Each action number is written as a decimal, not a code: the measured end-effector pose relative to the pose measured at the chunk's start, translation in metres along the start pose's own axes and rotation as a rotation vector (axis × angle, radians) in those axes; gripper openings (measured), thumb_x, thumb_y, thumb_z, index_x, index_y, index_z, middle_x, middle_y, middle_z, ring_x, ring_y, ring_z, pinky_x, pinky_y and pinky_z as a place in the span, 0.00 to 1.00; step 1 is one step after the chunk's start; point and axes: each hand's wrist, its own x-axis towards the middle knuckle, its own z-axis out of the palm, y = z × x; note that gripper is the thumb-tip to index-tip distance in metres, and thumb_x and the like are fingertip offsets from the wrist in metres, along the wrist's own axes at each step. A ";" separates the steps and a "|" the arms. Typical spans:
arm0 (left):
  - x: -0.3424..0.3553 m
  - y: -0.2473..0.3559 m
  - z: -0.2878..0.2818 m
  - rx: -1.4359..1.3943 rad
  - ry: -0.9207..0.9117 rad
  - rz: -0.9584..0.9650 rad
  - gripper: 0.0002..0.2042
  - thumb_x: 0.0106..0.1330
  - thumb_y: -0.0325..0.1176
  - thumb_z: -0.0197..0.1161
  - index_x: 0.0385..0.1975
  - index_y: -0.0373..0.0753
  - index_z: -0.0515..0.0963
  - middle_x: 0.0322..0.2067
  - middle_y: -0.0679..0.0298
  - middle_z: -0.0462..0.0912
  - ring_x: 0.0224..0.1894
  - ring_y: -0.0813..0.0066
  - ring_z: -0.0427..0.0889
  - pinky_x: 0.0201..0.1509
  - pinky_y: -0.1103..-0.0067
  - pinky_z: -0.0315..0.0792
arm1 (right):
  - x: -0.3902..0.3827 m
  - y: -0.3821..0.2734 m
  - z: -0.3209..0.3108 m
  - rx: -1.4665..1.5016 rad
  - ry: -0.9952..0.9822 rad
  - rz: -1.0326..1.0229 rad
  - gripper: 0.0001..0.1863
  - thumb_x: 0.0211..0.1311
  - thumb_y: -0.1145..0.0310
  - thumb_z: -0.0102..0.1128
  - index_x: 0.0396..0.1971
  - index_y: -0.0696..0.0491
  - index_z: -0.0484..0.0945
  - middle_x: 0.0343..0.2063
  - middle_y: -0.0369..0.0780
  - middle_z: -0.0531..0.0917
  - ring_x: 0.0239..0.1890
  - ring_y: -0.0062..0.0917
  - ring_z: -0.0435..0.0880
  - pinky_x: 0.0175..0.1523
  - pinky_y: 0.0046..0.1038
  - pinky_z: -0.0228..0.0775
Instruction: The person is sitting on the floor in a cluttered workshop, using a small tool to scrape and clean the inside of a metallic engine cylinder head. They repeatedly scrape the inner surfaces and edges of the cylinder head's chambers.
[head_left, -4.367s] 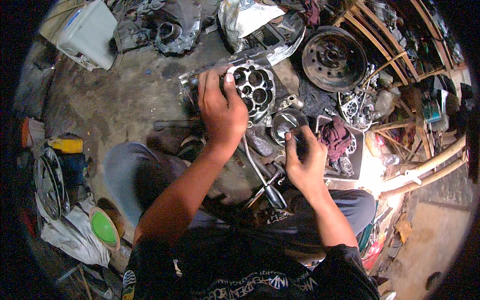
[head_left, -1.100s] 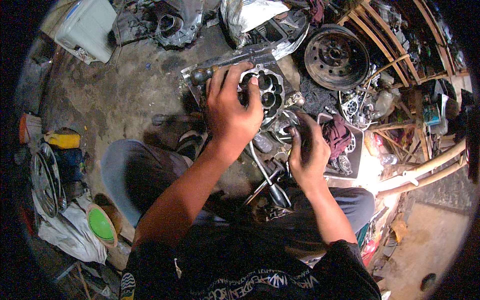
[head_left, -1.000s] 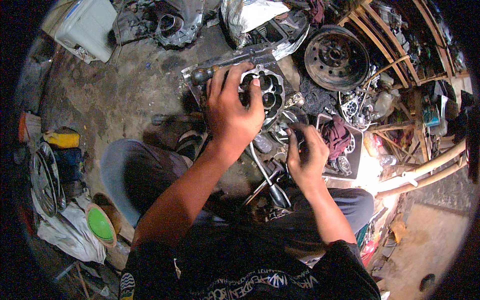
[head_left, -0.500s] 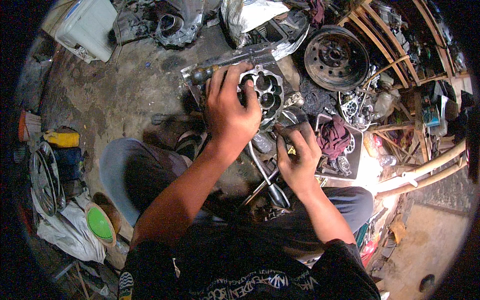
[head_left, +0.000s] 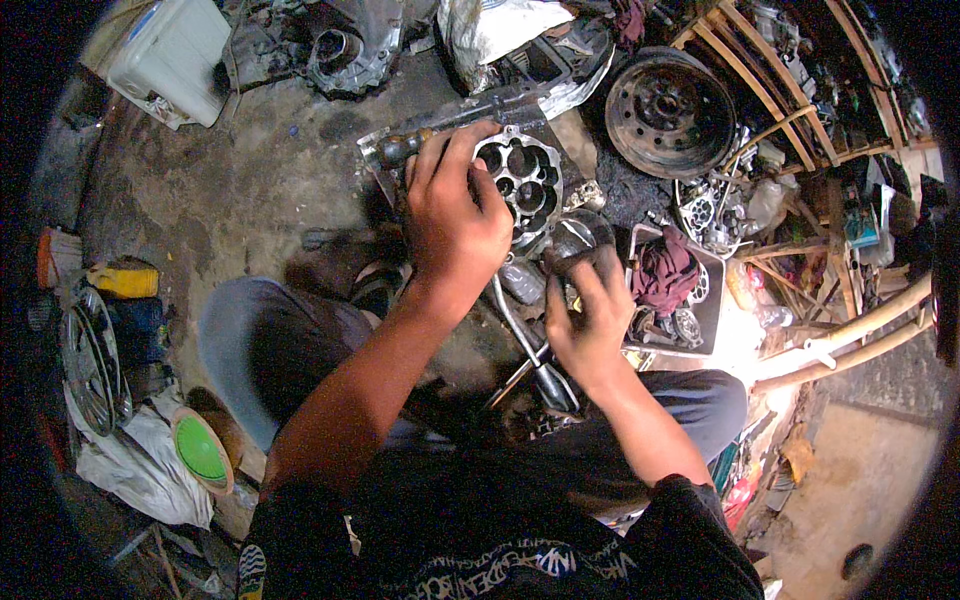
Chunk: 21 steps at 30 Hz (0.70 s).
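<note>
the stained floor [head_left: 260, 180] is the largest thing, spreading from nine to twelve o'clock as you look down. a wooden rack [head_left: 760, 75], crowded with parts, runs along the edge from one to two o'clock. your knees, in grey trousers [head_left: 275, 350], bend out towards eight and four o'clock. a pale box [head_left: 175, 65] leans at ten o'clock, and a dark, dirty wheel [head_left: 670, 112] lies between one and two.

nearer in, at three o'clock, is a grey tray [head_left: 712, 322]. your left hand [head_left: 455, 220] comes up just short of twelve, gripping the left rim of the casting [head_left: 525, 178] with thumb and fingers. that casting, a silvery metal piece with several round holes, sits between twelve and one, its holes facing you. your right hand [head_left: 592, 325] is at three o'clock, fingers curled just beside the casting's lower right; you cannot tell from here whether it holds anything. a tool [head_left: 546, 376] with a dark handle slants between four and five, to the left of that hand. a round, dark dish [head_left: 590, 235] is at two o'clock, partly behind your right fingers. a maroon cloth [head_left: 665, 272] is bunched in the tray, above some small metal parts [head_left: 686, 325].
</note>
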 end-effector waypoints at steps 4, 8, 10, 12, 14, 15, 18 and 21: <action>0.000 -0.001 -0.002 0.010 0.013 0.010 0.17 0.66 0.21 0.57 0.53 0.39 0.82 0.47 0.49 0.83 0.50 0.41 0.79 0.57 0.54 0.72 | 0.007 -0.001 -0.002 -0.015 0.007 0.025 0.13 0.50 0.82 0.70 0.35 0.57 0.79 0.36 0.51 0.76 0.37 0.50 0.78 0.41 0.46 0.72; 0.000 0.000 -0.002 0.000 0.013 0.007 0.17 0.66 0.21 0.57 0.53 0.39 0.82 0.47 0.50 0.83 0.50 0.42 0.80 0.58 0.54 0.72 | 0.002 -0.006 -0.002 -0.017 -0.032 0.028 0.12 0.50 0.83 0.70 0.35 0.58 0.78 0.35 0.49 0.75 0.38 0.49 0.79 0.41 0.45 0.73; -0.001 -0.002 -0.002 0.001 0.006 0.019 0.17 0.66 0.21 0.57 0.54 0.39 0.82 0.47 0.50 0.83 0.50 0.42 0.80 0.58 0.55 0.72 | -0.003 -0.011 0.001 0.014 -0.047 0.020 0.13 0.52 0.83 0.70 0.36 0.58 0.78 0.36 0.50 0.75 0.39 0.50 0.79 0.41 0.46 0.73; -0.001 -0.001 -0.003 0.004 0.003 0.015 0.17 0.66 0.21 0.57 0.54 0.40 0.82 0.47 0.50 0.83 0.51 0.42 0.80 0.58 0.55 0.72 | 0.004 -0.008 -0.002 -0.008 -0.024 0.073 0.13 0.53 0.83 0.70 0.37 0.58 0.78 0.38 0.51 0.76 0.39 0.51 0.79 0.42 0.46 0.73; -0.001 0.000 -0.002 0.007 0.007 0.015 0.17 0.66 0.21 0.57 0.54 0.40 0.82 0.47 0.50 0.82 0.51 0.42 0.80 0.58 0.55 0.72 | 0.012 -0.001 -0.002 -0.039 0.023 0.061 0.13 0.54 0.82 0.70 0.39 0.58 0.79 0.39 0.52 0.77 0.39 0.52 0.79 0.42 0.47 0.73; -0.001 0.000 -0.002 0.008 0.011 0.019 0.17 0.66 0.21 0.57 0.54 0.40 0.82 0.47 0.50 0.82 0.51 0.42 0.80 0.58 0.55 0.72 | 0.009 -0.003 -0.001 -0.023 0.022 0.043 0.13 0.54 0.83 0.70 0.39 0.58 0.78 0.38 0.52 0.77 0.39 0.52 0.79 0.42 0.47 0.73; -0.001 0.002 -0.003 0.033 -0.013 0.018 0.16 0.69 0.23 0.57 0.54 0.38 0.81 0.49 0.49 0.84 0.53 0.44 0.81 0.61 0.57 0.73 | -0.005 -0.009 0.003 0.040 -0.049 0.029 0.13 0.54 0.82 0.70 0.39 0.59 0.78 0.38 0.52 0.77 0.40 0.52 0.80 0.43 0.47 0.73; 0.000 0.002 -0.006 0.056 -0.035 -0.002 0.15 0.70 0.24 0.56 0.55 0.37 0.81 0.50 0.49 0.85 0.54 0.44 0.82 0.63 0.58 0.73 | 0.008 -0.002 -0.001 -0.032 -0.019 0.088 0.13 0.54 0.82 0.71 0.38 0.60 0.77 0.38 0.54 0.76 0.39 0.53 0.79 0.44 0.47 0.73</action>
